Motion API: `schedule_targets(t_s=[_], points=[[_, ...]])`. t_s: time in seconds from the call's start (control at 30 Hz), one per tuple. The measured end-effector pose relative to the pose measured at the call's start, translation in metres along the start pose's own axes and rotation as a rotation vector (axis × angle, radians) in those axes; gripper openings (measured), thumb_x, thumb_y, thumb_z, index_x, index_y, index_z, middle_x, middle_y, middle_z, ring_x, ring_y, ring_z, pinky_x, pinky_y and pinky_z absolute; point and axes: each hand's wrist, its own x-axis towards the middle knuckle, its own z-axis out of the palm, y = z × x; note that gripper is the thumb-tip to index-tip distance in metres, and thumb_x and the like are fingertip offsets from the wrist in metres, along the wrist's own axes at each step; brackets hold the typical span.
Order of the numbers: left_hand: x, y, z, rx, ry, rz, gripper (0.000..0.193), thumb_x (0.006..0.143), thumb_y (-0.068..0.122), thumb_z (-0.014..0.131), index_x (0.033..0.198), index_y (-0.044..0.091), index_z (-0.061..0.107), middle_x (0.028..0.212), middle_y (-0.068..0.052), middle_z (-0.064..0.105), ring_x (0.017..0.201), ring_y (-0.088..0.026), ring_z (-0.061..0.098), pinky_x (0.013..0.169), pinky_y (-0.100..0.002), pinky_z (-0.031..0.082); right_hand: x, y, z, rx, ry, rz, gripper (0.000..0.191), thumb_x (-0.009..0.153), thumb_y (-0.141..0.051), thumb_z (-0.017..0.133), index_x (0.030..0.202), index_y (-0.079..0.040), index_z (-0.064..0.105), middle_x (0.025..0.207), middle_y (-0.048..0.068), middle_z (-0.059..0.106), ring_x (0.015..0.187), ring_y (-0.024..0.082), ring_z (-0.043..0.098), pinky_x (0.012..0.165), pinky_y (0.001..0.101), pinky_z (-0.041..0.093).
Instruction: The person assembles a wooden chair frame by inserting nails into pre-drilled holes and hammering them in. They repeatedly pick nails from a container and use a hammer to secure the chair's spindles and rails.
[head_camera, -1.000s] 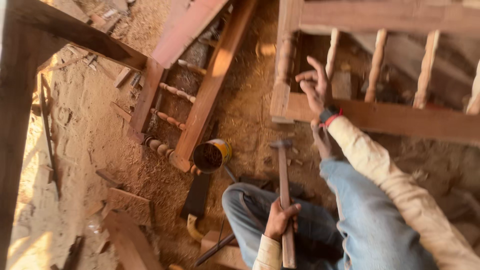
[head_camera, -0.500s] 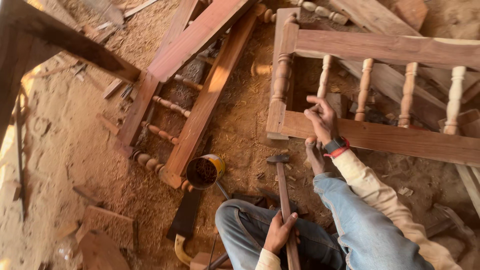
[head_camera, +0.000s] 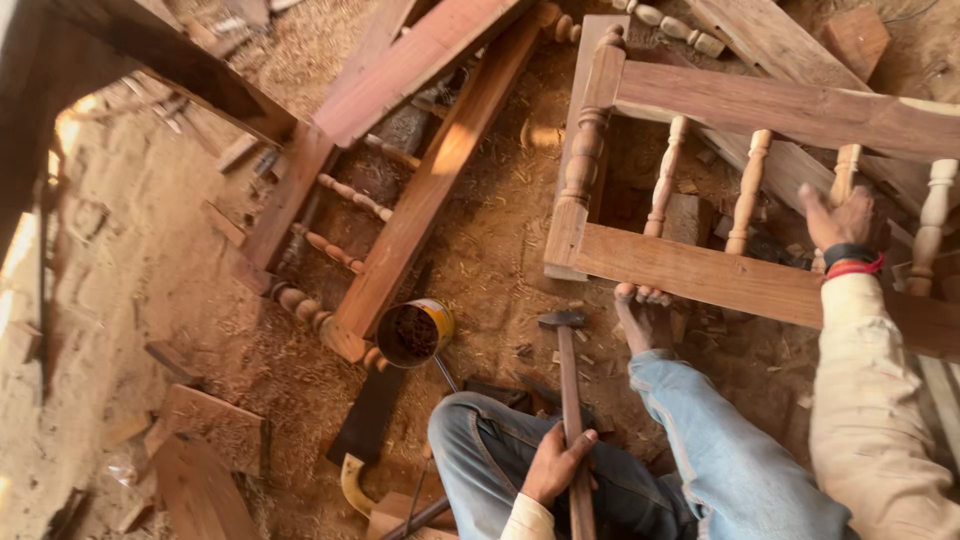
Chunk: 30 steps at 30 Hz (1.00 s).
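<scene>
Assembly step: left hand (head_camera: 556, 462) fingers clenched on hammer (head_camera: 570, 400); right hand (head_camera: 836, 222), fingers released, at railing (head_camera: 740, 285), 2 o'clock. Next needs an aimed blow.

The floor (head_camera: 130, 300) is bare earth, thick with sawdust and wood shavings. At twelve o'clock a long frame of reddish rails with turned spindles (head_camera: 430, 190) lies flat on it, running toward seven o'clock. At two o'clock a second railing frame with pale turned balusters (head_camera: 700, 270) rests on the dirt. Near the centre a small tin can (head_camera: 415, 332) lies tipped on its side, touching the long frame's end. Offcut boards (head_camera: 200, 460) lie at eight o'clock, and a handsaw (head_camera: 365, 430) lies at six o'clock.
</scene>
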Motion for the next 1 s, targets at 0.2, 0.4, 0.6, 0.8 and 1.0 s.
schedule_targets(t_s=[0.2, 0.4, 0.6, 0.8, 1.0], points=[[-0.001, 0.005, 0.006, 0.060, 0.025, 0.050, 0.049, 0.100, 0.032, 0.071, 0.120, -0.008, 0.054, 0.078, -0.010, 0.064, 0.053, -0.021, 0.068, 0.049, -0.034, 0.057, 0.023, -0.001, -0.008, 0.583, -0.271, 0.415, 0.045, 0.103, -0.051, 0.070, 0.113, -0.008, 0.065, 0.103, 0.008, 0.069, 0.083, 0.020, 0.063, 0.084, 0.0415, 0.047], [0.005, 0.007, 0.004, 0.035, 0.043, -0.009, 0.044, 0.096, 0.033, 0.071, 0.120, 0.000, 0.055, 0.078, -0.008, 0.064, 0.053, -0.020, 0.066, 0.049, -0.034, 0.056, 0.028, 0.008, 0.011, 0.781, -0.183, 0.421, 0.033, 0.106, -0.042, 0.080, 0.097, -0.014, 0.065, 0.080, -0.001, 0.061, 0.061, 0.009, 0.053, 0.055, 0.0259, 0.043], [0.018, 0.002, 0.021, 0.005, 0.034, -0.033, 0.039, 0.097, 0.029, 0.069, 0.113, -0.004, 0.057, 0.070, -0.010, 0.063, 0.050, -0.022, 0.066, 0.045, -0.034, 0.054, 0.025, 0.044, -0.001, 0.873, -0.054, 0.357, 0.037, 0.105, -0.046, 0.075, 0.093, -0.014, 0.061, 0.078, -0.004, 0.052, 0.064, 0.007, 0.045, 0.057, 0.0255, 0.039], [0.028, -0.007, 0.036, 0.124, 0.068, -0.138, 0.038, 0.095, 0.030, 0.066, 0.108, -0.005, 0.057, 0.065, -0.014, 0.064, 0.047, -0.026, 0.067, 0.043, -0.036, 0.055, 0.017, 0.076, -0.023, 0.819, -0.102, 0.485, 0.078, 0.101, -0.064, 0.063, 0.153, -0.011, 0.039, 0.153, 0.011, 0.044, 0.140, 0.025, 0.043, 0.110, 0.0456, 0.038], [0.025, -0.007, 0.032, 0.142, 0.094, -0.174, 0.040, 0.096, 0.031, 0.069, 0.106, -0.007, 0.057, 0.065, -0.013, 0.063, 0.048, -0.025, 0.066, 0.045, -0.036, 0.055, 0.002, 0.083, -0.016, 0.731, -0.106, 0.712, 0.109, 0.085, -0.066, 0.069, 0.158, -0.009, 0.011, 0.163, 0.020, 0.026, 0.150, 0.033, 0.032, 0.120, 0.0527, 0.028]])
